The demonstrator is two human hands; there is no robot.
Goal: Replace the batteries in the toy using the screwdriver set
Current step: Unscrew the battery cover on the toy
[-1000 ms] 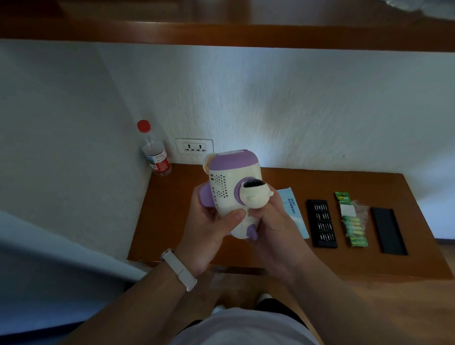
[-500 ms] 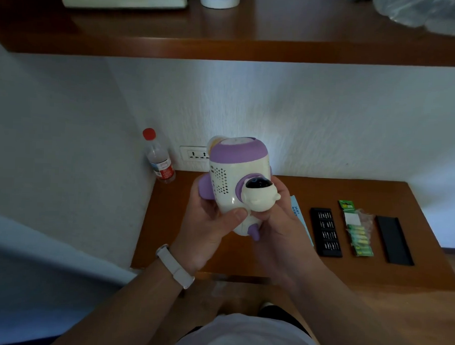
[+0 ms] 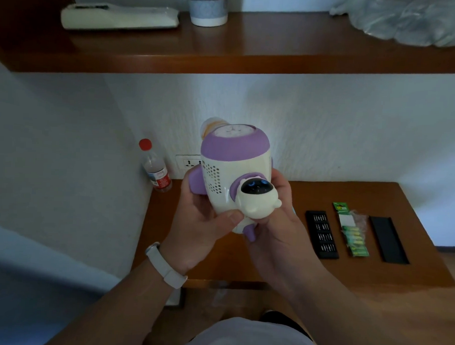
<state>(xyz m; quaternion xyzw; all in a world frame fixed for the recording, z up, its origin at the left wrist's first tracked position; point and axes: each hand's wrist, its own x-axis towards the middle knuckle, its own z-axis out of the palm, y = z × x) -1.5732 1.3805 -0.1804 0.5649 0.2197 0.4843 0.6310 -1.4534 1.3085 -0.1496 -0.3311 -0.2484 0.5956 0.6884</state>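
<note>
Above the desk (image 3: 308, 267), both hands grip a cream-and-purple toy (image 3: 231, 177).

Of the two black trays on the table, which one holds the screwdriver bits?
The black tray left of the green batteries: rows of bits show inside. The other black tray shows none.

home room | wooden desk (image 3: 373, 272) | wall shelf (image 3: 252, 61) | socket (image 3: 189, 163)
</note>
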